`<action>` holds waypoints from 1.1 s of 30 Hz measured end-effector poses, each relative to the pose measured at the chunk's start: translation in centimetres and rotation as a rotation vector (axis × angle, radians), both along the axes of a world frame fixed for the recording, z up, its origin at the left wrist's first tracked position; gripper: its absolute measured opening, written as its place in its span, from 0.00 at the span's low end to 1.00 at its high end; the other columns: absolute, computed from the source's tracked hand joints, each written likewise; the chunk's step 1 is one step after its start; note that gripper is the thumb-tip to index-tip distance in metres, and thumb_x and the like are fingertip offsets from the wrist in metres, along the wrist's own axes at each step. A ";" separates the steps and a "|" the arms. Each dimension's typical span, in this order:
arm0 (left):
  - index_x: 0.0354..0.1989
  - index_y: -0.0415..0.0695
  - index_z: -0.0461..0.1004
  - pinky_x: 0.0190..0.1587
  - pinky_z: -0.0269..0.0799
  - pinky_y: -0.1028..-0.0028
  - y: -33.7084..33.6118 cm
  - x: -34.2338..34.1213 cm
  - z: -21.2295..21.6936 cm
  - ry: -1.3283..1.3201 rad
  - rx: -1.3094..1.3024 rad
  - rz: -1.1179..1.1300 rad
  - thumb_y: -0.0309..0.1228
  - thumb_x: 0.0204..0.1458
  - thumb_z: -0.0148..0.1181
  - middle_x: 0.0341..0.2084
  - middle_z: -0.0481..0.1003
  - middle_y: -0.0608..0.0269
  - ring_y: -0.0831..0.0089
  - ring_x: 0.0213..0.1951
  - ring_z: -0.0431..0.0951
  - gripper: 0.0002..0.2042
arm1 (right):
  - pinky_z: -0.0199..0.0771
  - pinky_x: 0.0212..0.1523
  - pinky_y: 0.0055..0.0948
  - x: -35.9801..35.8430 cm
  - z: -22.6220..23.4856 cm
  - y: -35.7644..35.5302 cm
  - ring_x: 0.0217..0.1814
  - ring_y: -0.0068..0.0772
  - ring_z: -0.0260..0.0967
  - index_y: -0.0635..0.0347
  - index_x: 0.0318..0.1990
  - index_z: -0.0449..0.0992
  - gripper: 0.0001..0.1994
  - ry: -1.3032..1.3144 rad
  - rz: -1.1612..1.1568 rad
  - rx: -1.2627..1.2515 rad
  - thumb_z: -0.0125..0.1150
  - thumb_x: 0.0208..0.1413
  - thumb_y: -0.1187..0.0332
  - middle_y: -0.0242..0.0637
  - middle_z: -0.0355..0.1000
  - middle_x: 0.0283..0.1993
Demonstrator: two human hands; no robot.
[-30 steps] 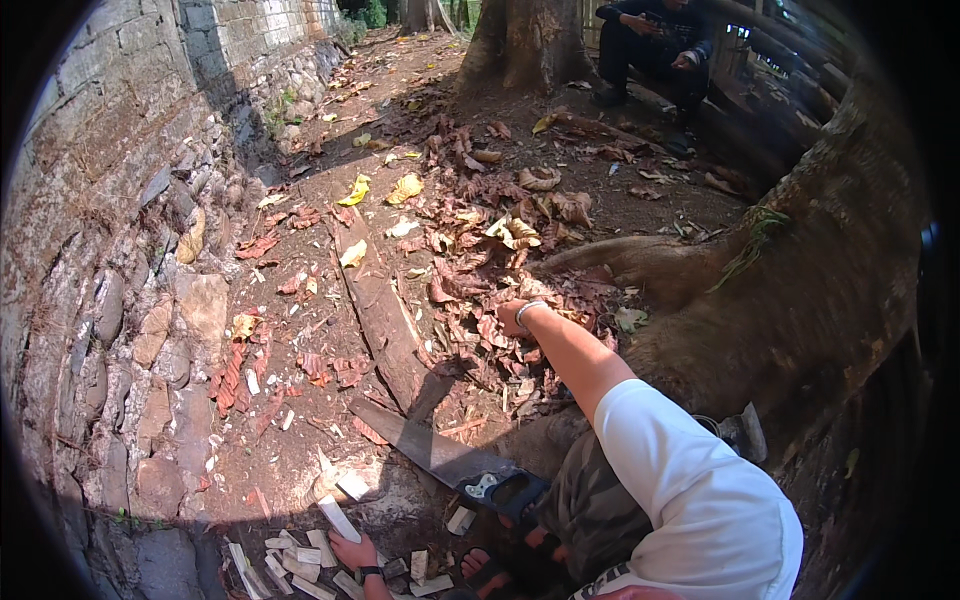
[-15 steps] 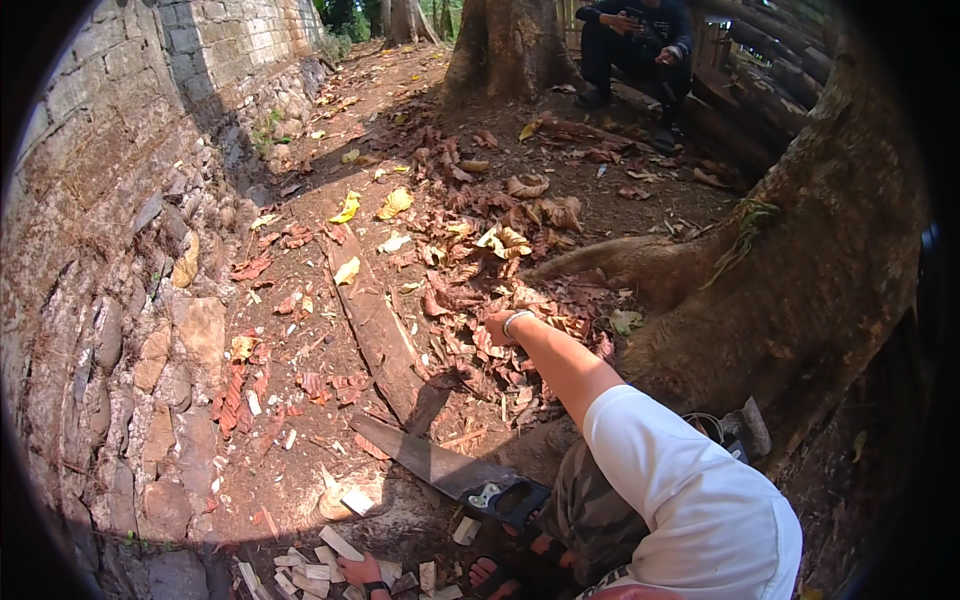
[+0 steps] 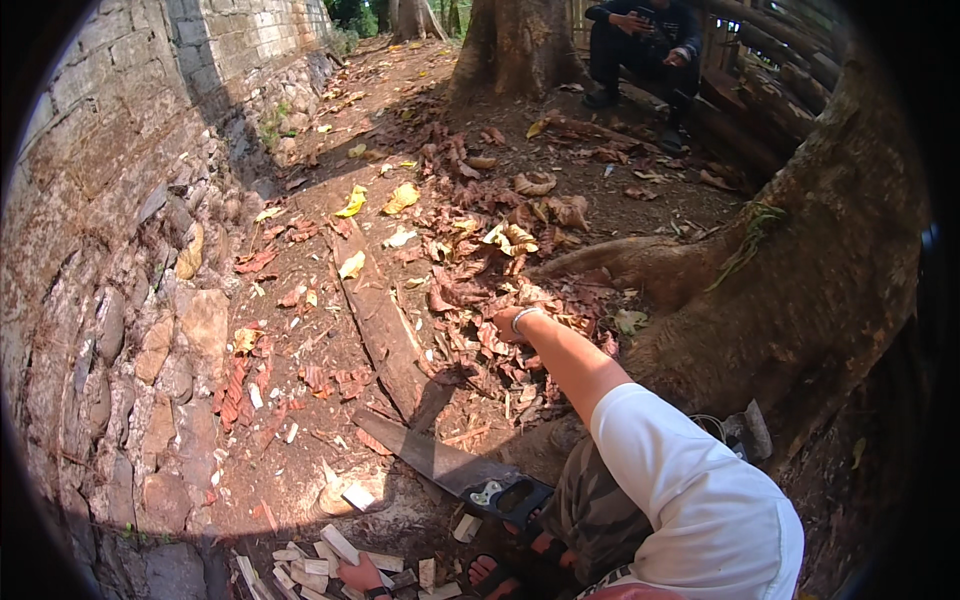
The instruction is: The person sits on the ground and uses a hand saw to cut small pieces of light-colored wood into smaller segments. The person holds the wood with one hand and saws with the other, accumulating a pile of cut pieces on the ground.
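Outdoors, the person squats on bare earth with the right hand [image 3: 507,322] stretched out toward twelve o'clock, resting among dry brown leaves [image 3: 470,290] beside a tree root [image 3: 620,262]; it wears a pale wristband, and its fingers are sunk in the litter, so whether it grips anything cannot be told. The left hand [image 3: 358,576] shows only at the lower edge, at about seven o'clock, lying on a heap of short pale wood offcuts [image 3: 320,570]; it seems to rest on them, but so little of it shows that I cannot say whether it is closed.

A handsaw [image 3: 450,468] lies flat on the ground just ahead of a sandalled foot [image 3: 500,572], its dark handle at five o'clock and its blade running toward ten o'clock, up against the near end of a long weathered plank [image 3: 380,325]. As I judge it, the risk is that blade: a shifting foot or knee, or the arm drawn back low, could catch the teeth. Leaf litter can also hide splinters or sharp bits under the reaching fingers.

Underfoot is reddish dirt scattered with chips and yellow leaves. A rough stone wall [image 3: 130,300] rises at nine o'clock, a broad tree trunk [image 3: 820,270] at three, and another person [image 3: 645,40] sits well apart at one o'clock.
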State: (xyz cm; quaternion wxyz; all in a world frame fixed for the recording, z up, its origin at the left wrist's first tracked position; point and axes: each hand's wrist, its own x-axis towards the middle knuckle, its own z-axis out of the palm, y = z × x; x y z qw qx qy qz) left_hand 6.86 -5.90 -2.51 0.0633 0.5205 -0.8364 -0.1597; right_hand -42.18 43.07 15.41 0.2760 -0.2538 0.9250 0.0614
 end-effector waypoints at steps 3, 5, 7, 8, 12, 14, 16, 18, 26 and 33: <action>0.50 0.29 0.69 0.46 0.70 0.52 0.1 0.3 1.3 0.151 -0.072 -0.040 0.31 0.42 0.68 0.44 0.69 0.45 0.45 0.46 0.71 0.27 | 0.73 0.35 0.41 0.2 0.3 -0.8 0.34 0.42 0.75 0.68 0.36 0.82 0.17 0.005 0.041 0.034 0.57 0.52 0.61 0.47 0.79 0.35; 0.54 0.30 0.68 0.48 0.70 0.53 2.5 -1.2 3.1 0.361 -0.183 -0.172 0.28 0.42 0.68 0.45 0.68 0.45 0.45 0.48 0.71 0.29 | 0.73 0.34 0.41 0.1 -0.8 0.8 0.33 0.41 0.75 0.68 0.34 0.83 0.17 0.023 0.054 0.052 0.57 0.51 0.61 0.46 0.79 0.33; 0.58 0.33 0.67 0.51 0.70 0.55 1.9 -1.5 3.1 0.246 -0.093 -0.299 0.26 0.42 0.67 0.47 0.67 0.45 0.45 0.49 0.70 0.31 | 0.73 0.33 0.40 -0.3 -1.2 0.9 0.33 0.39 0.76 0.68 0.32 0.83 0.17 0.029 0.049 -0.001 0.58 0.51 0.60 0.47 0.79 0.34; 0.59 0.34 0.66 0.52 0.69 0.55 1.6 -1.6 3.3 0.188 -0.053 -0.356 0.26 0.42 0.67 0.48 0.67 0.46 0.45 0.50 0.70 0.32 | 0.73 0.33 0.40 -0.4 -1.1 0.3 0.33 0.39 0.76 0.68 0.33 0.83 0.17 0.050 0.075 0.023 0.58 0.51 0.61 0.47 0.79 0.34; 0.61 0.37 0.65 0.54 0.68 0.55 0.7 -1.1 2.7 0.212 0.032 -0.307 0.24 0.41 0.67 0.50 0.67 0.46 0.46 0.51 0.71 0.33 | 0.74 0.35 0.41 -0.8 -1.2 -1.1 0.35 0.40 0.77 0.69 0.36 0.83 0.17 0.072 0.088 0.029 0.58 0.50 0.61 0.48 0.80 0.35; 0.61 0.37 0.66 0.55 0.68 0.55 0.8 -0.7 2.5 0.194 0.015 -0.314 0.24 0.41 0.68 0.50 0.68 0.46 0.46 0.51 0.71 0.33 | 0.74 0.35 0.41 -1.1 -2.2 -0.2 0.35 0.41 0.77 0.69 0.36 0.83 0.17 0.037 0.038 0.022 0.58 0.50 0.62 0.49 0.80 0.35; 0.61 0.37 0.66 0.55 0.68 0.55 0.8 -0.5 2.5 0.150 0.032 -0.303 0.24 0.41 0.69 0.50 0.68 0.46 0.46 0.51 0.71 0.34 | 0.74 0.35 0.41 -1.7 -3.3 0.1 0.35 0.41 0.77 0.69 0.36 0.83 0.17 0.010 0.005 0.031 0.58 0.50 0.62 0.49 0.80 0.35; 0.61 0.37 0.66 0.55 0.68 0.55 0.7 -0.7 2.3 0.079 0.092 -0.289 0.24 0.40 0.70 0.50 0.69 0.46 0.46 0.52 0.71 0.34 | 0.74 0.35 0.41 -2.4 -4.5 0.9 0.36 0.41 0.77 0.69 0.36 0.83 0.17 -0.010 -0.021 0.043 0.58 0.50 0.62 0.49 0.80 0.35; 0.58 0.36 0.68 0.55 0.68 0.55 2.1 -1.9 4.0 0.156 0.013 -0.307 0.25 0.39 0.71 0.50 0.69 0.45 0.45 0.52 0.70 0.33 | 0.74 0.36 0.42 -4.3 -7.7 1.1 0.37 0.43 0.77 0.68 0.36 0.83 0.17 -0.055 -0.050 0.032 0.57 0.50 0.62 0.51 0.80 0.36; 0.53 0.34 0.70 0.54 0.68 0.55 0.2 -0.5 2.3 0.161 -0.010 -0.282 0.24 0.37 0.71 0.47 0.70 0.44 0.44 0.51 0.72 0.30 | 0.75 0.39 0.42 -3.8 -6.6 -0.1 0.40 0.44 0.77 0.67 0.37 0.83 0.17 -0.031 -0.049 0.023 0.57 0.50 0.61 0.50 0.80 0.38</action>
